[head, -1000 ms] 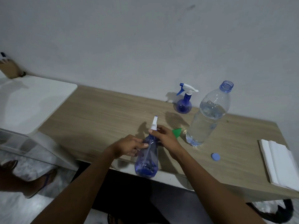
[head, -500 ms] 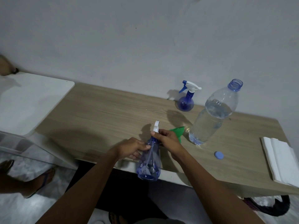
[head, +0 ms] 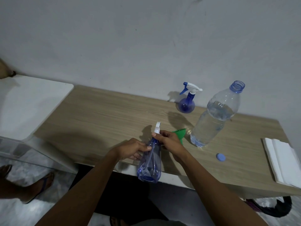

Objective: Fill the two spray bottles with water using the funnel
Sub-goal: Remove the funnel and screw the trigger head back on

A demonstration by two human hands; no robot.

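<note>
Vs a sec earlier, little had moved. The near spray bottle [head: 150,160] was still held tilted, left of and nearer than the water bottle [head: 213,118], its base hanging past the desk [head: 105,119] edge. L hand [head: 130,150] still gripped its shoulder, thumb & fingers wrapped round. R hand [head: 169,139] stayed curled tight round the neck, just under the white spray head [head: 157,128]. The head was still seated, no gap at the collar, so prob. mid-unscrew. Nothing looked filled yet, and neither spray bottle was open.

Around, big to small:
- The water bottle stood uncapped, approx. two-thirds full.
- A paper stack [head: 283,162] lay well right of it.
- The 2nd spray bottle [head: 186,105] stood just left of it, further back by the wall, head on.
- The green funnel [head: 179,133] lay just left of its base, partly hidden behind R hand.
- The blue cap [head: 220,157] lay near its base, right & nearer.

In the way: the funnel sat close to the open water bottle, so grabbing it could tip that over. The held bottle hung off the edge, so a slip would prob. drop it.
</note>
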